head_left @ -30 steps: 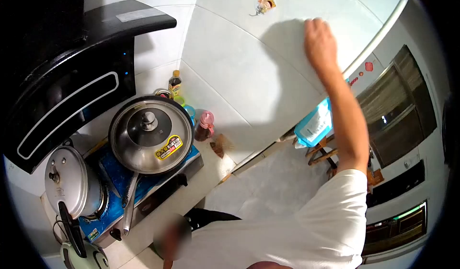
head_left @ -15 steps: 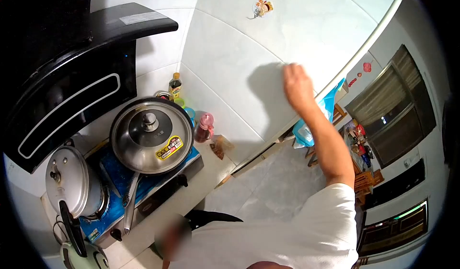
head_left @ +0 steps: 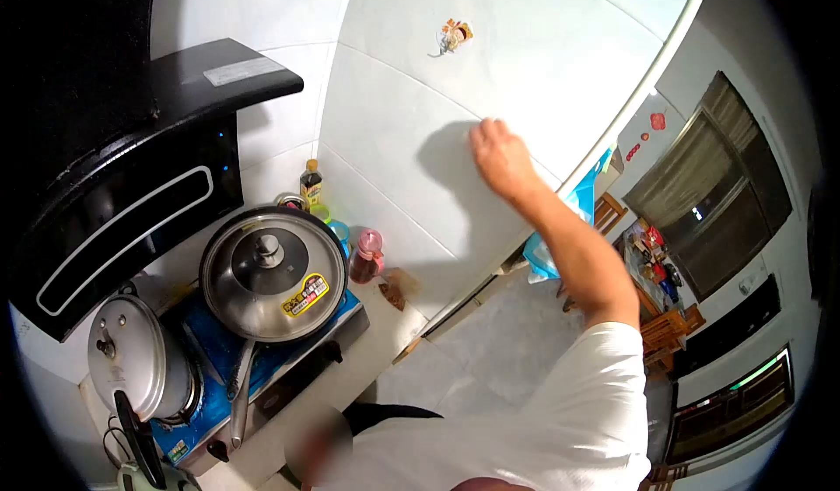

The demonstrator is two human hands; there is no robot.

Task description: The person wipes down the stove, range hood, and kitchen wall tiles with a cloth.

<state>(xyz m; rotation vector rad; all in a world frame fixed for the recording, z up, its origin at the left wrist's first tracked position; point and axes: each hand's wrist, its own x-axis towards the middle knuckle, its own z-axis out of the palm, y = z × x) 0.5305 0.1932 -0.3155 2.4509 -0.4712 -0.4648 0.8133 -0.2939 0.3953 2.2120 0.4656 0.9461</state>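
Observation:
My right hand (head_left: 503, 157) is raised against the white tiled wall (head_left: 394, 132), its fingers curled together near a tile seam. Whatever lies under the fingers, if anything, is hidden. The hand's shadow falls on the tiles to its left. Above and left of it, a small torn sticker (head_left: 455, 34) clings to the wall. A blue plastic packet (head_left: 542, 259) hangs behind my right forearm at the wall's edge. My left hand cannot be seen; a blurred patch covers the area beside my white shirt at the bottom.
At the left, a lidded pan (head_left: 249, 303) and a pressure cooker (head_left: 131, 360) stand on the blue-covered stove (head_left: 210, 408) below a black range hood (head_left: 131, 237). A sauce bottle (head_left: 311, 185) and pink-lidded jar (head_left: 367, 259) are beside them. Wooden chairs (head_left: 669, 333) stand at the right.
My right hand has moved down and left across the wall, its fingers still curled. The view has shifted slightly, so the stove and hood appear lower.

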